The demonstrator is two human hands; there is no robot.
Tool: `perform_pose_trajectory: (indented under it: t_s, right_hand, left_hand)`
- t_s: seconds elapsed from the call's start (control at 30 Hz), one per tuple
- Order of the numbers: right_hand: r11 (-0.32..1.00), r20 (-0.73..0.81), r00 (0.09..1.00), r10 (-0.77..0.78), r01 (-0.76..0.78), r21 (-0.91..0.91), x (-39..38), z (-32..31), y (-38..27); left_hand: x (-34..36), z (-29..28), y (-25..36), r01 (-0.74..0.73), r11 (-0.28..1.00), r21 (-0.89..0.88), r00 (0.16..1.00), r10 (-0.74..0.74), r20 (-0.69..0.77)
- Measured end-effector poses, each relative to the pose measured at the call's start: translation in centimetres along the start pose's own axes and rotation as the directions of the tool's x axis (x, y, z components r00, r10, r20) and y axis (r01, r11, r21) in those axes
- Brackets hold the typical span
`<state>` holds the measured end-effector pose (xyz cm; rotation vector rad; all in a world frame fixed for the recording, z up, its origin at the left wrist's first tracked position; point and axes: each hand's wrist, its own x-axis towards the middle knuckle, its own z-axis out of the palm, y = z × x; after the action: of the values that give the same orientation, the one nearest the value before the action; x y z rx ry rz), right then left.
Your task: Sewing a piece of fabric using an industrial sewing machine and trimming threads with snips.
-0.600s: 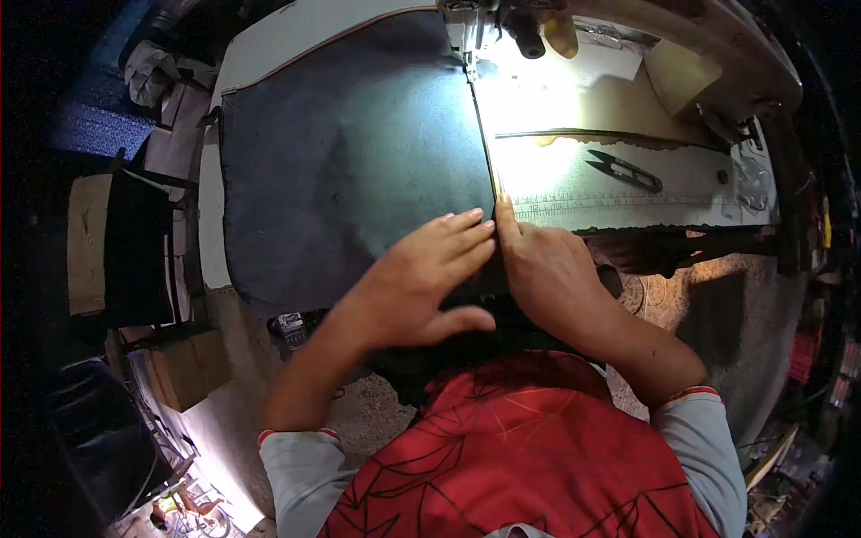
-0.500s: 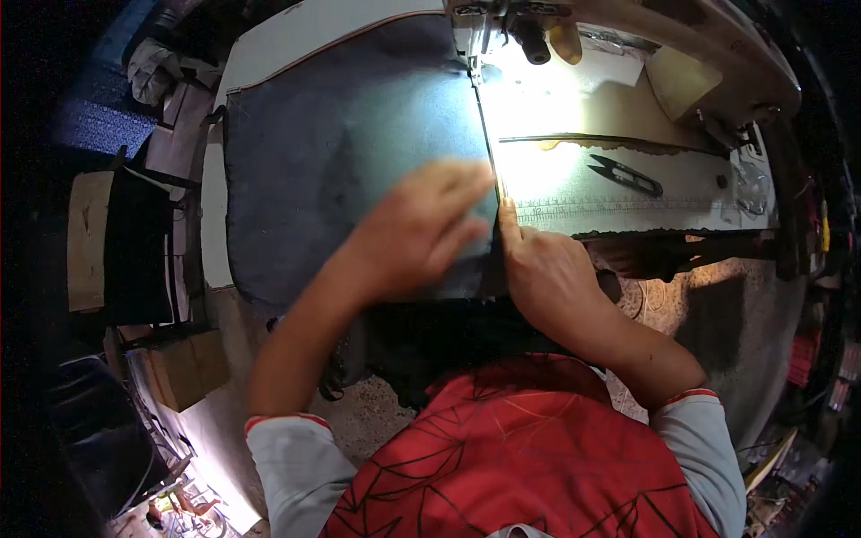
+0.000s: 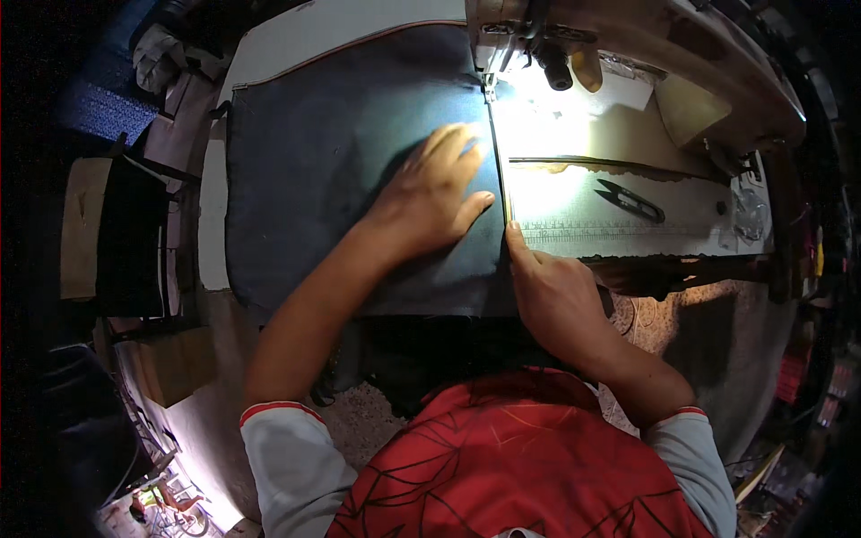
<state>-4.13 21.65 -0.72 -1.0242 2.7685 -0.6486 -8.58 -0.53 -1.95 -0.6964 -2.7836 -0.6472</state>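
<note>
A dark grey-blue fabric panel (image 3: 305,161) lies under the presser foot (image 3: 490,90) of a sewing machine (image 3: 628,31), a thin strip (image 3: 500,179) along its right edge. My left hand (image 3: 429,184) rests open on the panel, just left of the strip and below the foot, fingers spread and slightly blurred. My right hand (image 3: 552,296) has its index finger laid along the strip's lower end, other fingers curled at the fabric edge and thumb hidden. Right of the strip are a printed measuring scale (image 3: 610,232) and black thread snips (image 3: 632,202) on the pale worktop.
The pale table (image 3: 215,206) extends beyond the panel's left edge. Further left stand a dark board with tan top (image 3: 85,233) and a cardboard box (image 3: 179,363). At the right end of the worktop is a clear plastic piece (image 3: 749,202). Dark clutter lines both sides.
My left hand has moved up along the panel toward the presser foot. My right index finger stays on the strip. The whole scene sits slightly lower in view.
</note>
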Motion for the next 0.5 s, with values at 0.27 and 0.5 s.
perform_pose_trajectory:
  t_s: [0.27,0.5]
  right_hand:
    - [0.994,0.036,0.998,-0.055,0.058,-0.097,0.1,-0.5,-0.2]
    - [0.990,0.062,0.996,-0.058,0.065,-0.122,0.3,-1.0,-0.2]
  left_hand:
    - [2.0,-1.3,-1.5,-0.041,0.998,0.048,0.994,0.036,0.104]
    - [1.8,-0.1,-1.9,0.047,0.985,-0.164,0.998,-0.052,-0.030]
